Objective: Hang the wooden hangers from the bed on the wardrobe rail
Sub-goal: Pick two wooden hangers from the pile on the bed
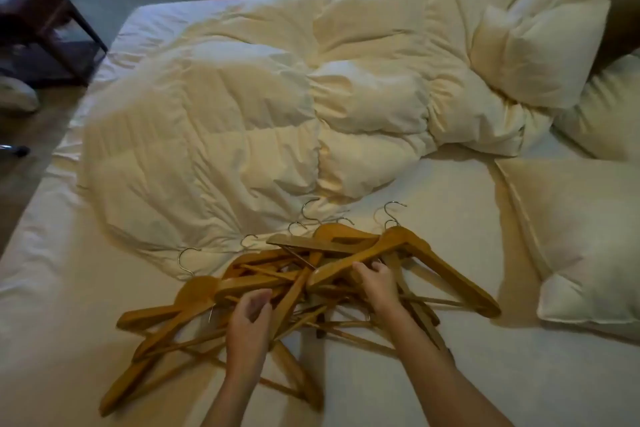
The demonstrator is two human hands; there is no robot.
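Unmade bed (pixel 433 340), rumpled duvet (pixel 242 115); wooden hangers (pixel 197 289) piled at near edge. Grip of right hand (pixel 375 283) closed round one hanger's arm; left hand (pixel 251 315) loosely curled, grip empty.

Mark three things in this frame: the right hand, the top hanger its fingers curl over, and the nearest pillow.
right hand (pixel 375 284): head view, back of the hand.
top hanger (pixel 453 276): head view, its right wooden arm.
nearest pillow (pixel 581 239): head view, middle of its top face.

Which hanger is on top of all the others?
The hanger that the right hand grips, farthest right: it lies across the other hangers, with nothing over it.
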